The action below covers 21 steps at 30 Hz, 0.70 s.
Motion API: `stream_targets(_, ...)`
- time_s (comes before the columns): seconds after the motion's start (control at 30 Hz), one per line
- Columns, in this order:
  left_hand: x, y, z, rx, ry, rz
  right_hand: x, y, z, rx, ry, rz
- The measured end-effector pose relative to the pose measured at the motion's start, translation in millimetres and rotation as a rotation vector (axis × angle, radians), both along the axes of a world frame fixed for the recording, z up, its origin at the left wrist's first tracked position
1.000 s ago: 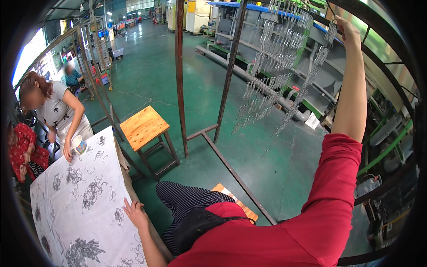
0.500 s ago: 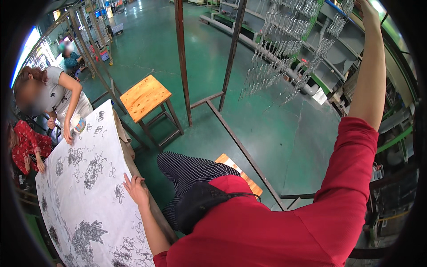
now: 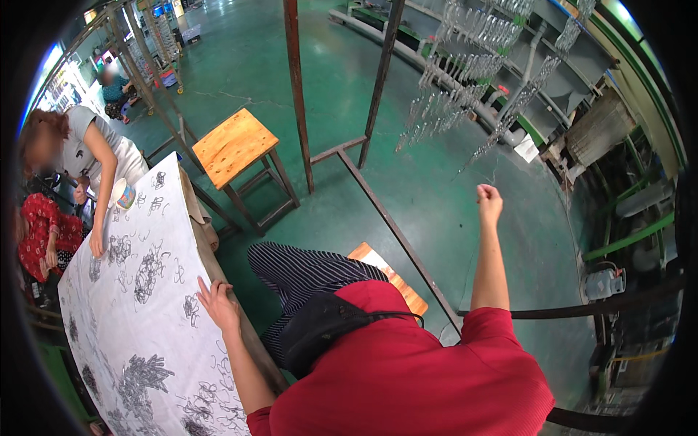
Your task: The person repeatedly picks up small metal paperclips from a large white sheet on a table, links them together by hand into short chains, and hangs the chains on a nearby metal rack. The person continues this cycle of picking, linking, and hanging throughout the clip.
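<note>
My left hand (image 3: pixel 220 308) lies at the right edge of a white-covered table (image 3: pixel 123 305), its fingers stretched out. Near its fingertips is a small tangle of dark curved wire hooks (image 3: pixel 191 309). More heaps of these hooks (image 3: pixel 149 275) are spread over the white cover. Out to my right, above the green floor, my right hand (image 3: pixel 491 202) is closed with the fingers curled in. Whether anything small is inside it is too hidden to make out. Long strands of shiny metal hooks (image 3: pixel 472 36) hang beyond it at the upper right.
A wooden stool (image 3: pixel 236 145) stands past the table corner, beside a dark metal frame (image 3: pixel 385 218). One co-worker (image 3: pixel 105 156) reaches over the hooks near a paper cup (image 3: pixel 123 194); another in red (image 3: pixel 54 232) sits lower left. A gas cylinder (image 3: pixel 605 283) stands at the right.
My right arm has come down from high at the upper right, near the hanging strands, to in front of my right side. The left hand stays at the table edge; the co-worker's hand moved slightly.
</note>
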State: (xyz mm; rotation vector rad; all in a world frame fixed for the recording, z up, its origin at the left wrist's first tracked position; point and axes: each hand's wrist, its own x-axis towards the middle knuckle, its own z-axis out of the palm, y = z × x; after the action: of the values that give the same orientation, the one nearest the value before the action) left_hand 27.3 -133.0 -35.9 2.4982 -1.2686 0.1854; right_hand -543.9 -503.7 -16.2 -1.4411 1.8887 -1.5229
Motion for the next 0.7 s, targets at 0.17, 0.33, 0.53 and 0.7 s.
stream_targets(0.17,5,7,-1,0.048,-0.034,-0.001,62,11,-10,-0.026,-0.137,0.158)
stream_targets(0.33,3,2,-1,0.034,-0.012,-0.002,78,13,-2,0.002,-0.175,0.176)
stream_targets(0.53,-3,0,-2,0.006,-0.009,-0.006,86,20,7,-0.041,-0.194,0.12)
stream_targets(0.7,-4,3,-3,-0.021,0.021,0.025,88,20,10,-0.062,-0.134,0.111)
